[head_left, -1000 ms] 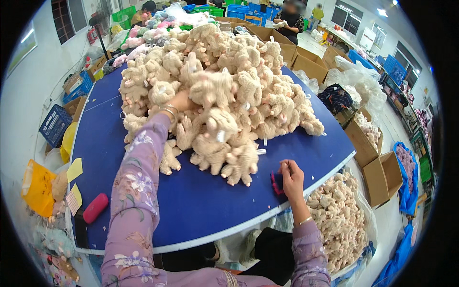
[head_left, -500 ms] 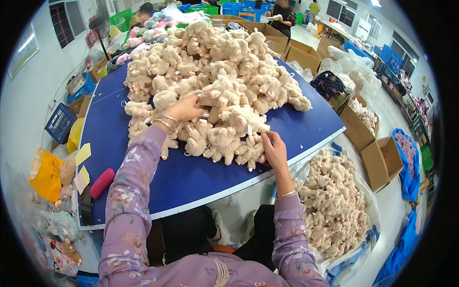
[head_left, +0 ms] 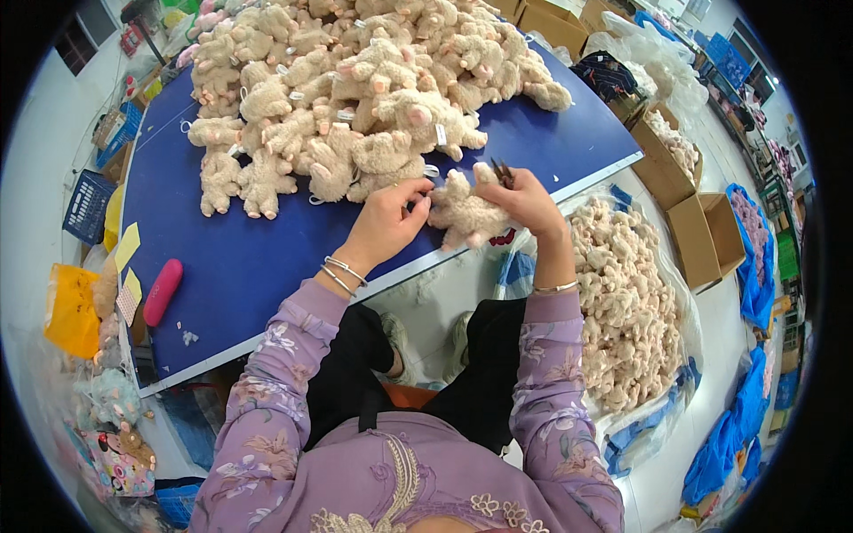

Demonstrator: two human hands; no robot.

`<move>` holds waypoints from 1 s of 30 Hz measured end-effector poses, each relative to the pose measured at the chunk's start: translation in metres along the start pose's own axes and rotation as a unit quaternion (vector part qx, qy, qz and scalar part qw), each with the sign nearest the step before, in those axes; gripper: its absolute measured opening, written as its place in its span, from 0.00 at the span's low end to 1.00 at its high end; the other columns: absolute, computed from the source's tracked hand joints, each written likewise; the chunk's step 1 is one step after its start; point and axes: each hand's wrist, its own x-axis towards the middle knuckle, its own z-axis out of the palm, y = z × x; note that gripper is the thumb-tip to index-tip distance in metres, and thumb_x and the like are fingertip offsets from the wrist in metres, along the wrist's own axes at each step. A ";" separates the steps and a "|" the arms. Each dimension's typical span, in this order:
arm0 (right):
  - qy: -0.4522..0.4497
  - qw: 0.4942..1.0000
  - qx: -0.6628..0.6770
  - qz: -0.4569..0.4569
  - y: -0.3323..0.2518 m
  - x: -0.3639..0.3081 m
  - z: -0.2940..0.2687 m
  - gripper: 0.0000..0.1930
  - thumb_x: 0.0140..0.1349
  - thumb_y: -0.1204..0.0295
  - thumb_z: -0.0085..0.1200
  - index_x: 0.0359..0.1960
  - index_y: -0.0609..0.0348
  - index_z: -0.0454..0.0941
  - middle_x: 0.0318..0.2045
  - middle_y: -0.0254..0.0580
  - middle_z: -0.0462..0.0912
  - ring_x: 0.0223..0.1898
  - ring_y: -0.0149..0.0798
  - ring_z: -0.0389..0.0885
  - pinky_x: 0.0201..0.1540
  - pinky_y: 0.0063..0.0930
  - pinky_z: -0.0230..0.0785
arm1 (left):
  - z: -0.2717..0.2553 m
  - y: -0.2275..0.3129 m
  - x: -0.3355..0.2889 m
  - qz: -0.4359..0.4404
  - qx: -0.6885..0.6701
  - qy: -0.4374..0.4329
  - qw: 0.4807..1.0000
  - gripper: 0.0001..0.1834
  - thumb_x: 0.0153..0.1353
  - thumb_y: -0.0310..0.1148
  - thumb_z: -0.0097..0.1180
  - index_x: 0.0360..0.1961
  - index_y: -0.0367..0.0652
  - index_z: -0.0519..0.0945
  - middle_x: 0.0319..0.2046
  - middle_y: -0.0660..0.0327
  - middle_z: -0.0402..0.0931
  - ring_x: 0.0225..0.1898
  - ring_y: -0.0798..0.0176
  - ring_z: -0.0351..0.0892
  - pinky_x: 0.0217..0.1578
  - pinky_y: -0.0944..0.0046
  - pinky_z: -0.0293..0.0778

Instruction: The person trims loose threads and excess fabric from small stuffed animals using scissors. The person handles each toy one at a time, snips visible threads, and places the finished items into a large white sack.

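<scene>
A cream plush toy animal [head_left: 466, 211] with pinkish paws is held up over the near edge of the blue table [head_left: 231, 293]. My right hand [head_left: 531, 206] is closed around its right side, and a small dark pointed tool [head_left: 503, 172], which looks like snips, sticks up from between the fingers. My left hand [head_left: 384, 224] pinches at the toy's left edge with thumb and forefinger; the exact spot gripped is hidden. Beyond both hands, a large pile of matching plush toys [head_left: 333, 160] covers the table, several with white tags or loops.
On the table's left lie a pink case [head_left: 163, 293] and yellow paper slips [head_left: 127, 247]. A lined sack of plush toys [head_left: 626, 311] stands at right, near open cardboard boxes [head_left: 697, 235]. An orange bag [head_left: 71, 311] and a blue crate [head_left: 89, 206] are at left.
My hands have drawn back from the pile toward me, now with one plush toy between them. The dark tool now shows in my right hand. The view has tilted down.
</scene>
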 end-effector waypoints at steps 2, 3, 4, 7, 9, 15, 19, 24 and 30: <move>-0.010 0.997 0.081 0.001 0.002 -0.008 -0.007 0.12 0.57 0.65 0.60 0.35 0.63 0.81 0.27 0.24 0.77 0.29 0.21 0.69 0.32 0.21 0.63 | 0.002 -0.006 -0.001 -0.003 -0.033 0.008 0.999 0.13 0.61 0.30 0.55 0.46 0.36 0.78 0.31 0.58 0.81 0.28 0.70 0.78 0.28 0.71 0.73; 0.004 0.996 0.084 -0.014 0.002 -0.010 -0.009 0.11 0.58 0.66 0.60 0.34 0.63 0.81 0.27 0.24 0.77 0.29 0.20 0.69 0.32 0.20 0.63 | 0.004 -0.008 -0.002 0.007 -0.058 0.011 0.998 0.13 0.61 0.29 0.55 0.46 0.36 0.78 0.31 0.58 0.81 0.29 0.70 0.79 0.28 0.71 0.74; 0.004 0.994 0.103 -0.021 0.002 -0.011 -0.009 0.12 0.58 0.66 0.59 0.35 0.63 0.80 0.28 0.24 0.77 0.29 0.20 0.70 0.32 0.20 0.64 | 0.007 -0.009 -0.002 0.016 -0.083 0.014 0.996 0.13 0.62 0.29 0.55 0.47 0.36 0.78 0.31 0.58 0.81 0.29 0.71 0.79 0.28 0.71 0.74; 0.059 0.981 0.182 -0.008 -0.003 -0.010 -0.002 0.12 0.59 0.66 0.58 0.37 0.64 0.80 0.29 0.28 0.79 0.30 0.21 0.73 0.33 0.20 0.66 | -0.001 0.008 -0.003 0.005 -0.051 -0.022 0.998 0.26 0.57 0.36 0.61 0.55 0.39 0.73 0.46 0.53 0.77 0.45 0.60 0.77 0.45 0.63 0.73; 0.093 0.970 0.226 0.008 -0.004 -0.004 0.005 0.12 0.60 0.66 0.58 0.37 0.64 0.80 0.30 0.30 0.80 0.30 0.23 0.76 0.33 0.20 0.67 | -0.002 0.017 -0.004 0.110 0.060 0.029 0.992 0.35 0.53 0.41 0.65 0.60 0.41 0.68 0.55 0.50 0.71 0.55 0.53 0.71 0.56 0.57 0.68; 0.077 0.970 0.228 0.032 -0.003 0.005 0.021 0.14 0.60 0.64 0.59 0.37 0.65 0.79 0.29 0.32 0.81 0.28 0.24 0.77 0.32 0.19 0.68 | -0.003 0.015 -0.002 0.109 0.040 -0.021 0.993 0.48 0.48 0.45 0.70 0.65 0.38 0.59 0.60 0.53 0.65 0.61 0.55 0.63 0.62 0.57 0.61; -0.011 0.983 0.184 -0.015 -0.008 0.003 0.023 0.14 0.58 0.63 0.62 0.35 0.62 0.80 0.28 0.28 0.80 0.28 0.22 0.75 0.32 0.19 0.66 | -0.003 -0.005 -0.002 -0.079 -0.261 -0.152 0.950 0.36 0.54 0.39 0.67 0.60 0.35 0.65 0.50 0.59 0.72 0.48 0.66 0.72 0.48 0.64 0.72; 0.042 0.981 0.167 -0.086 -0.014 0.005 0.056 0.14 0.61 0.61 0.60 0.35 0.61 0.79 0.27 0.30 0.80 0.24 0.21 0.71 0.26 0.19 0.61 | -0.004 0.002 -0.008 -0.156 -0.286 -0.217 0.920 0.17 0.58 0.32 0.63 0.47 0.37 0.78 0.39 0.66 0.79 0.40 0.73 0.75 0.40 0.69 0.74; 0.163 0.960 0.225 -0.040 -0.010 0.008 0.036 0.16 0.68 0.60 0.49 0.31 0.61 0.76 0.22 0.28 0.72 0.16 0.19 0.61 0.17 0.18 0.50 | -0.004 -0.002 0.004 -0.127 -0.378 -0.021 0.917 0.17 0.63 0.28 0.57 0.53 0.36 0.74 0.46 0.62 0.77 0.46 0.69 0.76 0.46 0.67 0.75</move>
